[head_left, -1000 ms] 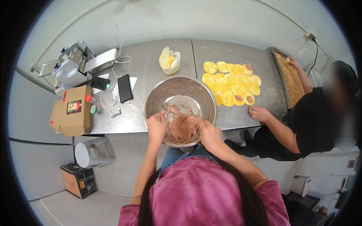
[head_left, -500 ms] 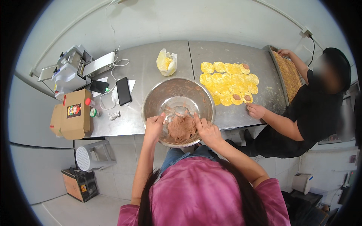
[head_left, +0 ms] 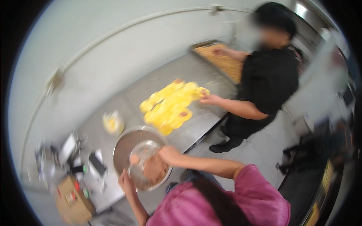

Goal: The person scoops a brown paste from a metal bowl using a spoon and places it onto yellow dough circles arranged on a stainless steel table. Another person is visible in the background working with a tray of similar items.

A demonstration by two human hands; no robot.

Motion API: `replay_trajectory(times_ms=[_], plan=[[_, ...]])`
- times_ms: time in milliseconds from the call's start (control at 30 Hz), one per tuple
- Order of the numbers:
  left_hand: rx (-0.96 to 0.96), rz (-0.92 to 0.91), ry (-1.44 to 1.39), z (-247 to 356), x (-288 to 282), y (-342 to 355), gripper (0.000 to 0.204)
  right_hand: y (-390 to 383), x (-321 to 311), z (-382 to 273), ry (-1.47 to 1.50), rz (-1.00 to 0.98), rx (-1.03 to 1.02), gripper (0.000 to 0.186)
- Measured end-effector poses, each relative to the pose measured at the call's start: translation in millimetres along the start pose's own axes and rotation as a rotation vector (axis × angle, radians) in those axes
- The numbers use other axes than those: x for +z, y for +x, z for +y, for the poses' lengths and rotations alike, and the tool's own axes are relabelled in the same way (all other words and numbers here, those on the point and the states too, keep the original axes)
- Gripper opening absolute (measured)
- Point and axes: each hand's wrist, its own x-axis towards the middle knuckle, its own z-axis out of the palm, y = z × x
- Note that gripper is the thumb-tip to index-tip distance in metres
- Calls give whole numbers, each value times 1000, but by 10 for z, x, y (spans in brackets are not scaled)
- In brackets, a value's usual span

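Note:
A large steel bowl [head_left: 120, 150] with pinkish-brown paste [head_left: 154, 169] sits at the table's front edge before me. My left hand [head_left: 126, 179] is curled at its left rim; what it grips is hidden by blur. My right hand [head_left: 167, 154] reaches to the bowl's right part by the paste, its fingers smeared by motion. Beyond the bowl lie overlapping yellow discs [head_left: 166, 109], a few topped with brown filling, and a plastic bag with yellow contents [head_left: 113, 122]. A co-worker's hand [head_left: 209, 99] touches the discs' right end.
A co-worker in black [head_left: 267, 79] stands at my right, another hand [head_left: 220, 51] over a filled tray [head_left: 235, 77]. Left on the steel table [head_left: 132, 90] are a machine [head_left: 49, 162], a phone [head_left: 97, 164] and a cardboard box [head_left: 75, 201]. Dark objects [head_left: 301, 158] stand behind right.
The view has swung to the right and tilted, bringing more of the co-worker into frame and blurring the picture. Both my hands remain at the bowl.

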Motion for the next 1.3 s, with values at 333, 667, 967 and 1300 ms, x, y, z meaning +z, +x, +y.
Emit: replay_trajectory(times_ms=[333,667,967,1300], plan=[[113,-45,177,-471,-20,538,44,-134,-88,-333,47,305,-24,28],[296,-72,522,466,220,72,39,136,59,-141,170,257,177,15],[533,-155,703,592,523,-138,33,77,-89,-67,274,159,208,15],[739,-91,672,509,590,240,36,-62,-504,-12,396,204,179,14]])
